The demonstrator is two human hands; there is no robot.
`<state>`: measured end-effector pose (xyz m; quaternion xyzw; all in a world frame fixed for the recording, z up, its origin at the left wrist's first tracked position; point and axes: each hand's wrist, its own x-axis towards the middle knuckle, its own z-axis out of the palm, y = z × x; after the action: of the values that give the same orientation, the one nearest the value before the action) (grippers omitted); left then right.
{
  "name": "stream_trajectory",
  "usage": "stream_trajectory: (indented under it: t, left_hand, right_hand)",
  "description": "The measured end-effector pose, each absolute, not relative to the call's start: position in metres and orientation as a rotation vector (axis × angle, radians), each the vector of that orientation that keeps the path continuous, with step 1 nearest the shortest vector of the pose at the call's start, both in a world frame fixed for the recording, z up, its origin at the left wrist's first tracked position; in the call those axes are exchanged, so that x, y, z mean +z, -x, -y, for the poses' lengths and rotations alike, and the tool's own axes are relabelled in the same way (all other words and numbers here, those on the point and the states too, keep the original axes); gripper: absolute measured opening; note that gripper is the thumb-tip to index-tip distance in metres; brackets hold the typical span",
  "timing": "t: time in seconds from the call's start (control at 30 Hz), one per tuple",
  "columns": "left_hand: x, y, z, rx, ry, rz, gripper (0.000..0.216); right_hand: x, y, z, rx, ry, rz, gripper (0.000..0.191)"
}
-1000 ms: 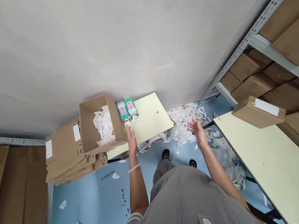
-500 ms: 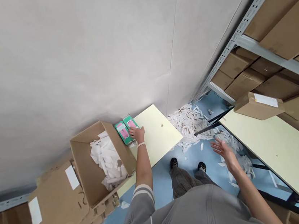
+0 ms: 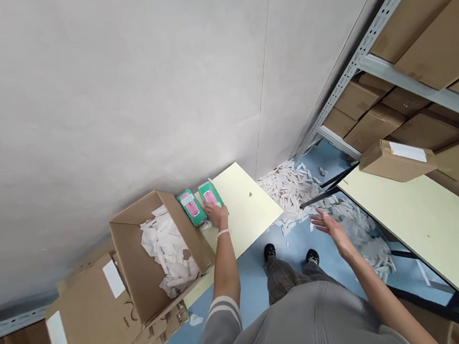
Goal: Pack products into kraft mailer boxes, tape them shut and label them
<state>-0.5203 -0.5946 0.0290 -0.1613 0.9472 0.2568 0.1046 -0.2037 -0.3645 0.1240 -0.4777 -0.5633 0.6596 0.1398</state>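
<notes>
Two small green boxes with pink panels stand side by side on a pale yellow board. My left hand [image 3: 217, 215] grips the near end of the right-hand green box [image 3: 210, 194], with its fingers over the edge and partly hidden. A narrow gap parts it from the left-hand green box [image 3: 192, 206], which rests close to the wall of an open cardboard box [image 3: 140, 261]. Crumpled white paper [image 3: 168, 252] lies inside that cardboard box. My right hand [image 3: 331, 229] hovers over the floor, fingers stretched out, holding nothing.
The pale yellow board [image 3: 254, 208] meets the wall. Flattened cardboard [image 3: 93, 322] lies at the left. White paper scraps [image 3: 288, 187] cover part of the blue floor. At the right stand a long table [image 3: 411, 222] and a metal rack [image 3: 402, 75] full of cartons.
The right-hand green box has shifted right with my left hand, widening the gap between the two boxes. My right hand has moved left, toward my body's middle.
</notes>
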Motion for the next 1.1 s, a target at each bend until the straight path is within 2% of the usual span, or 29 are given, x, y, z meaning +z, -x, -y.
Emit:
stream_trajectory:
  t: [0.27,0.4,0.53,0.67,0.83,1.1]
  left_hand:
    - [0.037,0.396,0.589,0.929,0.330,-2.689,0.092]
    - [0.055,0.322,0.585,1.046,0.063,-2.581,0.097]
    - [0.084,0.285,0.562,1.132,-0.259,-2.479,0.096]
    - [0.128,0.280,0.511,1.209,-0.518,-2.438,0.090]
    - [0.177,0.238,0.424,1.204,-0.816,-2.431,0.090]
    - [0.176,0.098,0.288,1.056,-1.215,-2.196,0.084]
  right_hand:
    - [0.131,0.212,0.366,1.966,1.323,1.612,0.069]
    - [0.130,0.204,0.363,1.980,1.299,1.599,0.065]
    - [0.128,0.192,0.355,2.050,1.273,1.563,0.058]
    - [0.132,0.177,0.342,2.093,1.183,1.564,0.056]
    - [0.152,0.139,0.310,2.112,1.016,1.526,0.064]
    - [0.166,0.013,0.221,1.801,1.093,1.310,0.089]
